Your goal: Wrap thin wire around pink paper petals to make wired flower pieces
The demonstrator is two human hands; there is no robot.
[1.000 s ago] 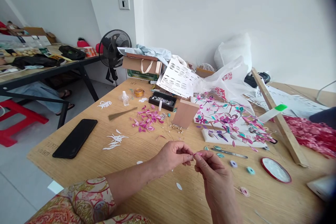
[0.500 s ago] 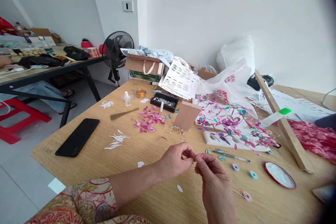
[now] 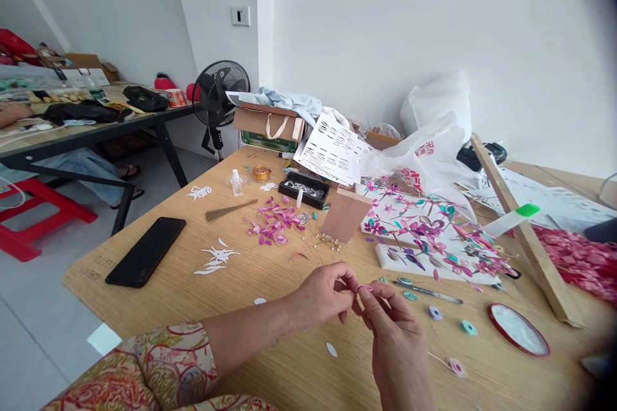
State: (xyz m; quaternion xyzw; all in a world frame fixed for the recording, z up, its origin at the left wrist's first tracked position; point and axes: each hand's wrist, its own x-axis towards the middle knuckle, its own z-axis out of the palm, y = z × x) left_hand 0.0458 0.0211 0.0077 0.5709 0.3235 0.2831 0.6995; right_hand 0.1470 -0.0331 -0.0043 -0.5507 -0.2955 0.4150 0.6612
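Note:
Over the front of the wooden table, my left hand (image 3: 324,298) and my right hand (image 3: 396,337) meet with fingertips pinched together. Between them is a small pink petal-shaped loop (image 3: 365,288), mostly covered by the fingers. My right thumb and forefinger press on it, while the left fingertips grip its left end. A pale thread runs from near my right hand to a pink spool (image 3: 456,367). Beyond the hands lies a loose pile of pink petals (image 3: 274,221). Teal leaf shapes (image 3: 410,295) and a pen (image 3: 429,292) lie just past my right hand.
A black phone (image 3: 146,250) and white paper slips (image 3: 215,259) lie left. Ahead stand a wooden block (image 3: 345,215) and a black tray (image 3: 303,189). Flower sprays rest on white foam (image 3: 388,258) at right, near a wooden bar (image 3: 527,231) and a red-rimmed dish (image 3: 518,329).
The view has shifted slightly, so the table's things sit a little lower and further right. Both hands keep their pinch on the pink petal loop; the left fingers have moved slightly.

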